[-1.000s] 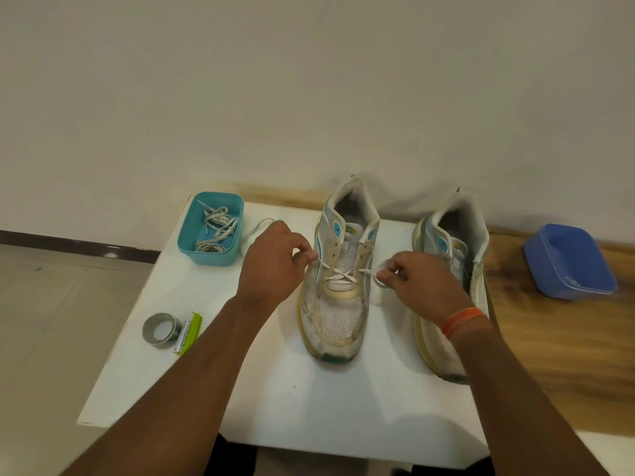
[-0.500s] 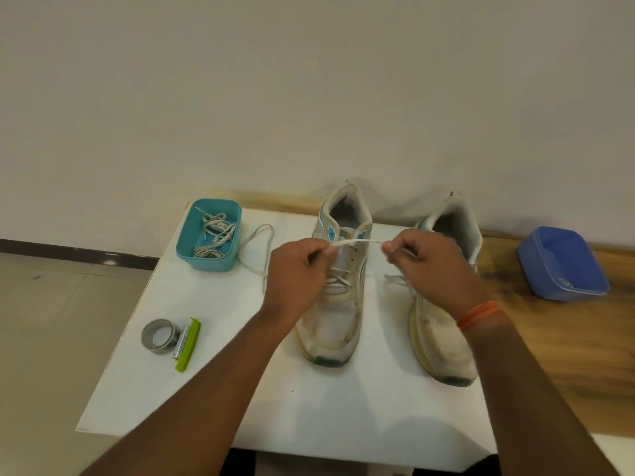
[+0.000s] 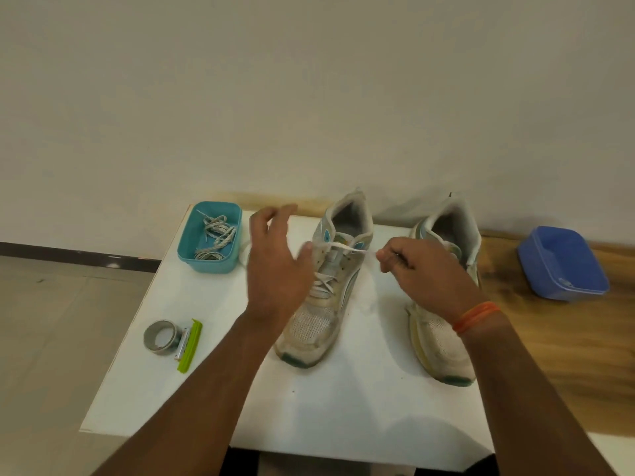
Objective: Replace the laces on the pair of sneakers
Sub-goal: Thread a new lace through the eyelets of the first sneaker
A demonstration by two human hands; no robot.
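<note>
left hand (image 3: pixel 275 266) spread, right hand (image 3: pixel 426 269) pinching lace (image 3: pixel 347 248)

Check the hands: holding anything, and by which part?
Right hand pinches the white lace at its free end, beside the left sneaker. Left hand is open, fingers spread, gripping nothing.

Tape roll (image 3: pixel 160 337) (perhaps grey), blue tub (image 3: pixel 563 262)

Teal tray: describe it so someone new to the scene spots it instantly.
On the white table, look at the far left corner near the wall. The teal tray sits there, left of both sneakers. Unlike the darker blue tray on the wooden surface at far right, it holds a tangle of pale laces.
</note>
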